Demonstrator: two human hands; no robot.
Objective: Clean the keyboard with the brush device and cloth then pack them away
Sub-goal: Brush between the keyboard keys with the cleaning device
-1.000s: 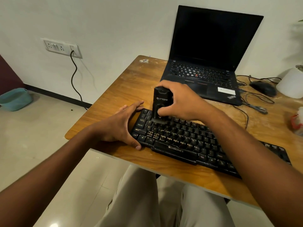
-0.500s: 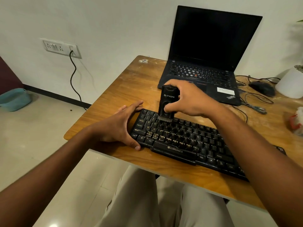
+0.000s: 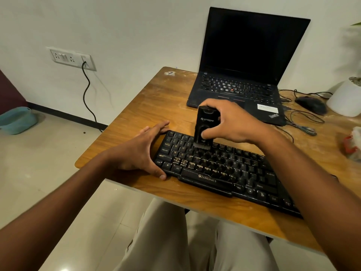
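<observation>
While the right hand grips the brush device from the side, fingers curled over its top and far face and thumb pressed on the near face low down, the device stands roughly upright with its bristle end down on the upper key rows at the left part of the keyboard. Bristles touch the keys near the number and Q-W rows. Black body, pale logo on the near face.

Left hand: fingers straight and spread, resting against the keyboard's left end; thumb lies along the near left corner, fingertips reach the far left corner. It holds nothing, only braces the edge.

Keyboard: black, "ZEBRONICS" on the space bar, lies slanted across the near part of the wooden table, its right end hidden under the right forearm. Pale grime shows on the lower-left letter keys.

Other items: open black laptop, screen dark, behind the keyboard at the wall; a black mouse with its cables to the laptop's right; a white pot at the far right edge. Wall socket panel with one black cord plugged in; teal basin on the floor at left.
</observation>
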